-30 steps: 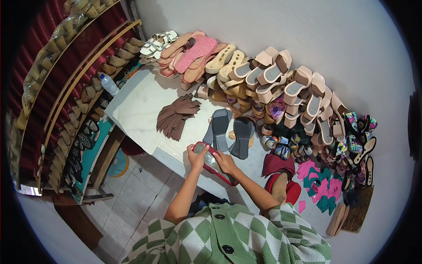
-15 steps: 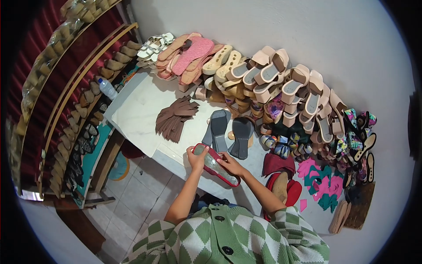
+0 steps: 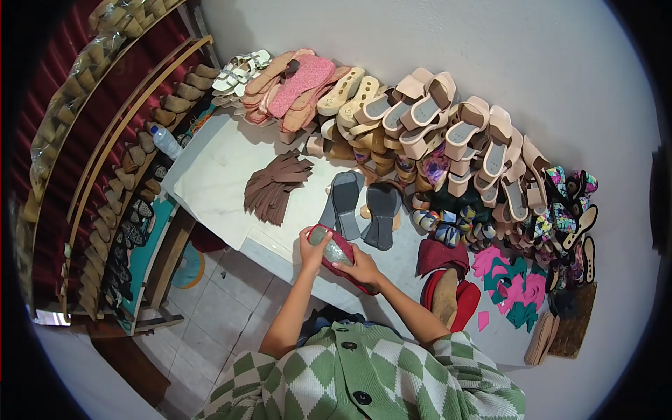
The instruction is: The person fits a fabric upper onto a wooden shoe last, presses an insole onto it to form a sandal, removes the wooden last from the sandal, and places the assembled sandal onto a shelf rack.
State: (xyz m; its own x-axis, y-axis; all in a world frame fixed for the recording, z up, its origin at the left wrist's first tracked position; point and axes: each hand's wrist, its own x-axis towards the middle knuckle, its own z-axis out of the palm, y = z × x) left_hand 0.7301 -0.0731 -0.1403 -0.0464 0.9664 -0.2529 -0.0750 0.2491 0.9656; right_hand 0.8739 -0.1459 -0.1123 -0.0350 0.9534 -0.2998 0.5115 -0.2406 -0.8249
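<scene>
Above the near edge of the table, both hands hold a shoe last with a dark red upper [image 3: 339, 250] around it. Its pale, shiny underside faces up. My left hand [image 3: 312, 250] is closed on the far-left end, thumb lying over the rim. My right hand [image 3: 363, 270] wraps the right side, with the thumb across the underside and the fingers partly hidden beneath. Just beyond the hands lie two dark grey heeled soles, a left sole [image 3: 346, 203] and a right sole [image 3: 382, 213]. A fanned pile of brown strips [image 3: 277, 186] lies farther left.
Heeled sandals [image 3: 467, 136] are heaped along the wall, with pink insoles [image 3: 302, 87] at the back. To the right are a red shoe piece [image 3: 467, 306], pink and green scraps [image 3: 514, 287] and a wooden board [image 3: 575, 320]. A rack of lasts [image 3: 112, 203] stands left, near a water bottle [image 3: 166, 142].
The shoe last has been turned and tilted in my hands. My right hand has shifted its grip, its thumb now lying across the underside. The view has shifted slightly.
</scene>
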